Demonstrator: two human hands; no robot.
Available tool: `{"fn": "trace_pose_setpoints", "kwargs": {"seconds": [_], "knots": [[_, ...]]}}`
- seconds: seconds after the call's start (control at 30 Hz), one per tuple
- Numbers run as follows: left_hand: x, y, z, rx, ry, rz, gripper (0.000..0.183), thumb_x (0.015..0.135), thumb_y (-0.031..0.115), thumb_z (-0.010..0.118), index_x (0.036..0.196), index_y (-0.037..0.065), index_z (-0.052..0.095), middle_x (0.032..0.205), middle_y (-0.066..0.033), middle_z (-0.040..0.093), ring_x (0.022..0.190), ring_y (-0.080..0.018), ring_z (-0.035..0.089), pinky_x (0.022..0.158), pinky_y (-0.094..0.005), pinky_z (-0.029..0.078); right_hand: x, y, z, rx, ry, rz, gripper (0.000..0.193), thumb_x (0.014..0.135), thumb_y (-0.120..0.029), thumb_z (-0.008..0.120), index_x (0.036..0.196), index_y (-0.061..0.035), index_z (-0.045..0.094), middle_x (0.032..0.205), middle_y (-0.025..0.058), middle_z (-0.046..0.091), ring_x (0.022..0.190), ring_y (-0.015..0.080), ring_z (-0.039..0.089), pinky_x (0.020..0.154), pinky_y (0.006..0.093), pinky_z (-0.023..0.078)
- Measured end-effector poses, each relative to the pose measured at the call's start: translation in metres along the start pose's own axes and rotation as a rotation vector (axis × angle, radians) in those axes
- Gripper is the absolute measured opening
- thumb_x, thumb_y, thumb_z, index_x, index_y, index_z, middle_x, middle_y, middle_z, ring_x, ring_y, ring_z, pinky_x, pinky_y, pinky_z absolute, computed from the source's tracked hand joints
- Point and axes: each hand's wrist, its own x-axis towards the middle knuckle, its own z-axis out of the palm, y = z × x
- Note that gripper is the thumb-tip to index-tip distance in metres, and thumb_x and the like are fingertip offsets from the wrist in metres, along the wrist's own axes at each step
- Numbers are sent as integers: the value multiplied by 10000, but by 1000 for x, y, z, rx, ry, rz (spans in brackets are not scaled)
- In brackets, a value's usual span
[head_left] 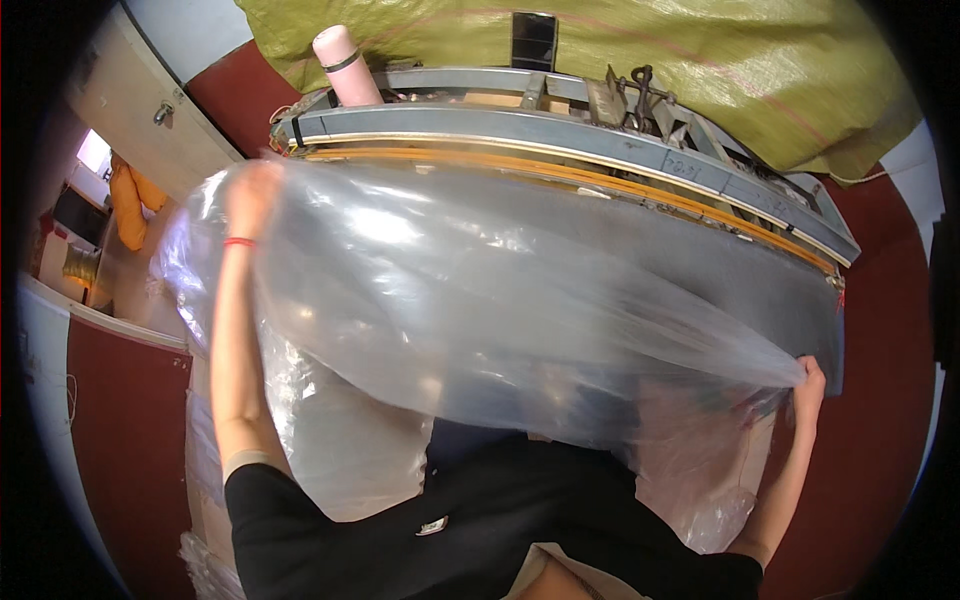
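A wide sheet of clear plastic film (470, 290) spreads in front of me, shiny and wrinkled, over a dark flat surface (740, 260). At its right end the film draws together into folds, pinched in the closed fingers of my right hand (810, 387). My left hand (254, 195), with a red band on the wrist, is raised at the film's far left edge. Motion blurs its fingers, so their grip on the film is unclear. More loose film (185, 255) bulges out left of that hand and hangs down near my body.
Behind the film runs a grey metal frame (430, 124) with an orange strip (560, 178) along it. A pink bottle (346, 68) and metal clamp-like parts (640, 98) stand on it. Yellow-green woven sheeting (690, 50) hangs behind; a door (150, 105) is at left.
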Motion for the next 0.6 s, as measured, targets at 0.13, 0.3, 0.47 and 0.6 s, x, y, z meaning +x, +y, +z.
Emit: {"fn": "trace_pose_setpoints", "kwargs": {"seconds": [0.13,0.3,0.47,0.6], "knots": [[-46,-61,69,203,-478,-104,608,828,528,415,1294,142,363,1381,-86,270,1290,-261,203,1015,-498,162,-1,8,-5,90,-132,24,70,748,-41,479,708,15,485,607,56,477,615,106,422,580,256,383],[-50,-39,43,522,-349,-288,596,808,528,443,1294,192,365,1380,-45,282,1286,-248,218,959,-571,223,-4,-12,-25,169,-414,76,131,647,-8,589,754,-3,514,683,-19,510,658,76,461,602,225,389],[-48,85,56,7,-599,-419,485,787,351,553,1162,46,502,1253,-166,434,1178,-331,378,986,-368,292,-10,-31,-73,398,-729,235,443,519,-5,664,941,-40,531,788,-32,535,692,66,491,617,222,429],[-74,55,103,207,-226,-42,547,826,396,506,1179,-20,465,1276,-196,396,1227,-296,325,1022,-362,239,46,6,-102,315,-368,-48,188,719,-201,650,804,-74,542,687,-50,480,625,47,439,546,201,392]]}}
